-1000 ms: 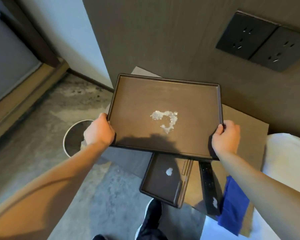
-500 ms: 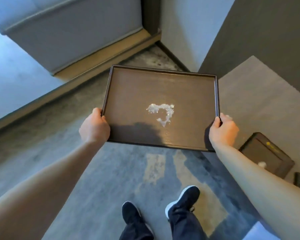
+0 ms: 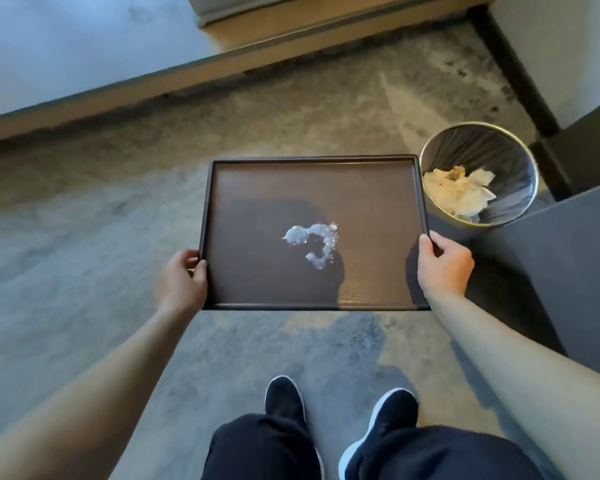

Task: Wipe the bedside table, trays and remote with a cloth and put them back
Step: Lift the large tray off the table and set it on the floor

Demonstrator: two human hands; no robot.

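While held flat above the floor (image 3: 84,254), sits between two hands: big brown tray (image 3: 274,188). Left hand (image 3: 182,282) wrapped tight on the left rim, right hand (image 3: 444,263) wrapped tight on the right rim. White shiny mess (image 3: 312,242) stuck in the middle. Round bin (image 3: 513,161) just beside the tray's far right corner, with crumpled paper (image 3: 458,192) inside. Black shoes (image 3: 286,400) below.

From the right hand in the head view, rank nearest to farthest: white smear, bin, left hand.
1. Bin, just beyond the right hand.
2. White smear, mid-tray, leftward.
3. Left hand, gripping the tray's opposite edge.
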